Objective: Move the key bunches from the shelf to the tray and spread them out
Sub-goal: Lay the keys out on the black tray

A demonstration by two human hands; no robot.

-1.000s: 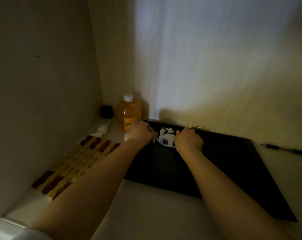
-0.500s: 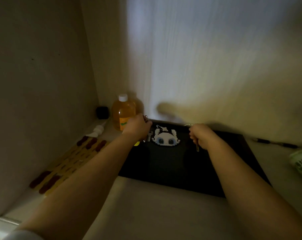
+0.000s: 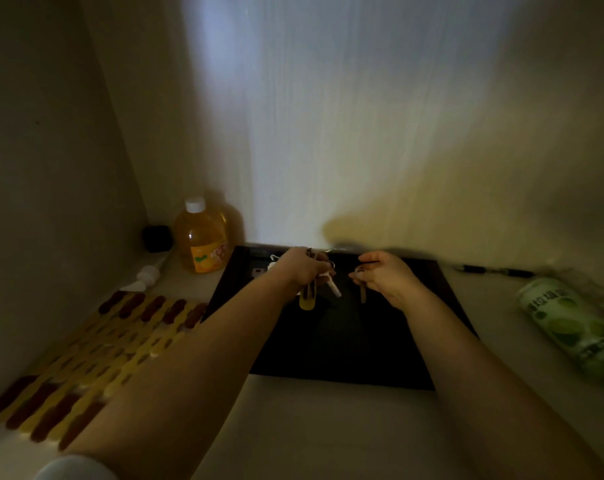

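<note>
My left hand (image 3: 302, 268) grips a key bunch (image 3: 319, 284) above the far tray (image 3: 442, 296), my right hand (image 3: 385, 277) pinches a key (image 3: 362, 292); dim light risks tangled rings when spreading.

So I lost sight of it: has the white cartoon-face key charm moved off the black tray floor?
Yes. The white charm now dangles from the left hand, lifted above the black tray.

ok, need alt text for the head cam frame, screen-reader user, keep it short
Two bare hands work over a black tray in a dim alcove: the left hand grips a key bunch with a yellow tag, the right hand pinches a single key. An orange juice bottle stands left of the tray; a green can lies to its right.
</note>
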